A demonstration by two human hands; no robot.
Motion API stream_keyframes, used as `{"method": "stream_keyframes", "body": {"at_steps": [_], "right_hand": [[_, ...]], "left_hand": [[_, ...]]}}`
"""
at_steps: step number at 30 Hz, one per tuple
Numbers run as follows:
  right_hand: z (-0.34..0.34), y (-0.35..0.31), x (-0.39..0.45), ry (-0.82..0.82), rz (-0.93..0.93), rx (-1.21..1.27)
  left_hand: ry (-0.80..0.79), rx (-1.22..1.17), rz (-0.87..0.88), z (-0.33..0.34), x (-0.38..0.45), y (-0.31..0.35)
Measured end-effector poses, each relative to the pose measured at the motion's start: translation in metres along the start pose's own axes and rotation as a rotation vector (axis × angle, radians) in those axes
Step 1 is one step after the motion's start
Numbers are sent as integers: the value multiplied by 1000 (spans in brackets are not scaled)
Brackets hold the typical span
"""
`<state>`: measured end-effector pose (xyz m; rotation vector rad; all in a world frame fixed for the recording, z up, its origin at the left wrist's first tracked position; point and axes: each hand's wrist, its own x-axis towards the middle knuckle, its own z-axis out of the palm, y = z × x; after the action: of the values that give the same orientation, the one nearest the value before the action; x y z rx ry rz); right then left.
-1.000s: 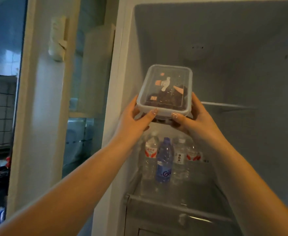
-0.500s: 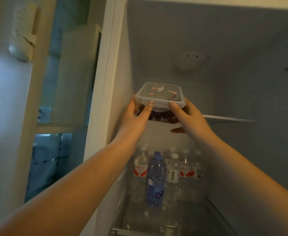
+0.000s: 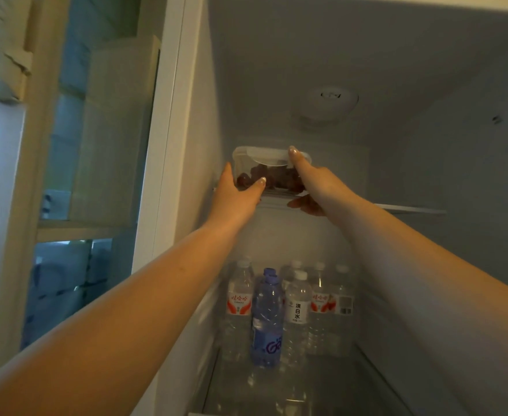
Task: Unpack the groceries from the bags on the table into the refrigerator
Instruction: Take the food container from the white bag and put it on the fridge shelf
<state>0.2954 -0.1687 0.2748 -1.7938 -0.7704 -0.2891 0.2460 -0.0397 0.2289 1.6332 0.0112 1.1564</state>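
Both hands grip clear lidded container point(image 3: 269, 171) w/ dark red food on upper fridge shelf point(image 3: 408, 209): left hand point(image 3: 236, 193) fingers clamped on left side, right hand point(image 3: 315, 183) fingers on right.

Blue bottle point(image 3: 266, 322), red-labelled clear bottles point(image 3: 239, 307)

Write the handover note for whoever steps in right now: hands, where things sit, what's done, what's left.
Left hand: holds the left end of the clear food container.
Right hand: holds its right end, one finger on the lid.
Container: at the left front of the upper glass shelf; whether its weight is fully down, cannot tell.
Below: water bottles standing on the lower shelf.
Done: container brought to the shelf.
Left: let go, withdraw, fetch more groceries; bags not in view.
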Motion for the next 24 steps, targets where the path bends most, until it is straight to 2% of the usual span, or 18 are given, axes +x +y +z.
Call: {"method": "stream_keyframes", "body": {"at_steps": [3, 5, 7, 10, 13, 17, 24], "right_hand": [[-3, 15, 0, 89, -71, -95], [-8, 30, -3, 264, -219, -157], [-9, 44, -13, 407, -500, -244], [-5, 63, -19, 452, -840, -689], [2, 73, -17, 351, -809, -947], [8, 72, -17, 268, -690, -996], [12, 68, -8, 206, -626, -1065]], "left_hand": [[32, 82, 30, -6, -12, 0], [127, 230, 199, -11, -26, -3], [171, 519, 414, -16, -44, -2], [112, 1015, 597, -13, -49, -5], [40, 1266, 596, -2, -42, -13], [-2, 1335, 544, 3, -33, -24], [-1, 1372, 505, 3, -19, -34]]}}
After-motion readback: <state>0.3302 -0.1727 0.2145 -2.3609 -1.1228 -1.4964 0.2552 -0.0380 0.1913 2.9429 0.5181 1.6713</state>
